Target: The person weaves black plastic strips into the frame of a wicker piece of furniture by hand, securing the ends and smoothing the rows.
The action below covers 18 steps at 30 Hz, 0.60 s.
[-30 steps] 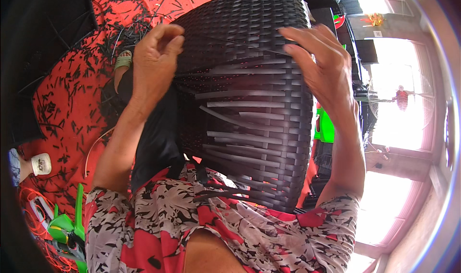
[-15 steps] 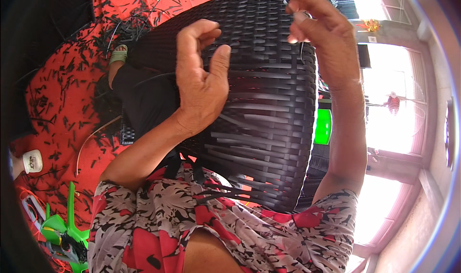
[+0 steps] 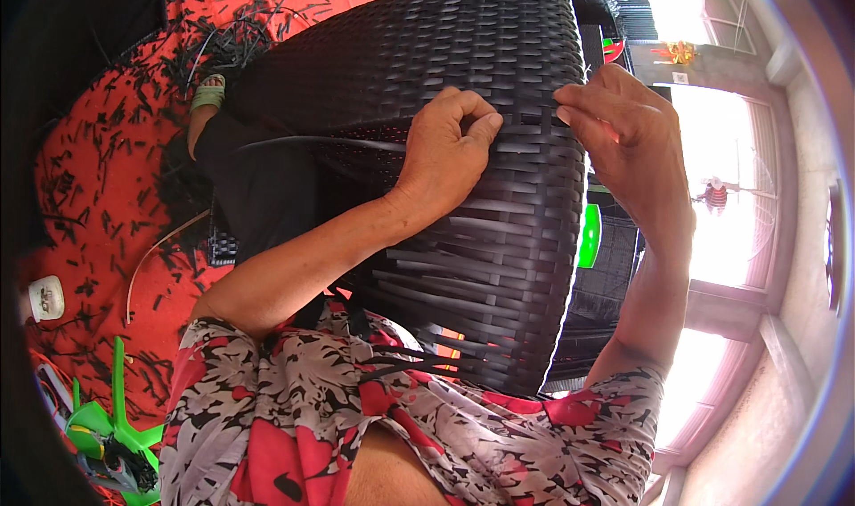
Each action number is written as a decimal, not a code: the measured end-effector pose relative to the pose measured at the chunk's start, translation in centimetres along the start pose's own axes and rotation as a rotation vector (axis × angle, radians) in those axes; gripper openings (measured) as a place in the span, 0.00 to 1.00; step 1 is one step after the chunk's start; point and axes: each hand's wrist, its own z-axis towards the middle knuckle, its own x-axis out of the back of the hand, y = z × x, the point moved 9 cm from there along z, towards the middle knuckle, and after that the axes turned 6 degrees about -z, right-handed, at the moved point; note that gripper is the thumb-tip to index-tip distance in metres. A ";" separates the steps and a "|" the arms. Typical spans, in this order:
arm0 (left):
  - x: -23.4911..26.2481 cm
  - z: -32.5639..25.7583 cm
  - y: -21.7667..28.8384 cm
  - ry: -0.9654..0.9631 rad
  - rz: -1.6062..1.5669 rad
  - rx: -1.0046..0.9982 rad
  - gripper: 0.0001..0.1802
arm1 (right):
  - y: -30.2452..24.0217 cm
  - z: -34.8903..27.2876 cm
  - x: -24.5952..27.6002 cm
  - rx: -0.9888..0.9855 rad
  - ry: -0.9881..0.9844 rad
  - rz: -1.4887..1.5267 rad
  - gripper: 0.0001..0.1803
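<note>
In front of me stands a large black wicker piece (image 3: 481, 52), closely woven in its upper part, with loose flat strips (image 3: 445, 279) lower down. My left hand (image 3: 450, 154) is closed in a pinch against the weave. A long black strip (image 3: 329, 141) runs to it from the left, and its fingers grip that strip. At the right edge of the wicker, my right hand (image 3: 628, 123) has thumb and forefinger pressed together. What lies between those fingertips is too small to make out.
Dark strip offcuts lie scattered over a red floor covering (image 3: 98, 212). A white cup-like container (image 3: 46, 298) is at the far left, above a green plastic stool (image 3: 120, 417) with tools. A green sandal (image 3: 209, 92) shows on a foot. Bright windows (image 3: 712, 185) line the right.
My left hand has moved right and closed onto the strip at the weave. The right hand has come down to the wicker's edge, its fingers now pinched together.
</note>
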 end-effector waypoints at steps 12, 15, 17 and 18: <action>-0.9 -0.5 -0.4 -0.050 -0.150 0.170 0.07 | -0.2 0.4 -2.4 0.039 -0.268 -0.290 0.04; -0.9 -0.6 -0.9 -0.048 -0.214 0.263 0.07 | -0.2 0.7 -2.9 0.071 -0.272 -0.296 0.04; -0.8 -0.1 -1.3 -0.036 -0.279 0.251 0.07 | -0.1 0.8 -3.1 0.062 -0.265 -0.278 0.04; -0.7 0.1 -1.6 -0.030 -0.313 0.244 0.07 | 0.1 0.9 -3.2 0.043 -0.258 -0.260 0.04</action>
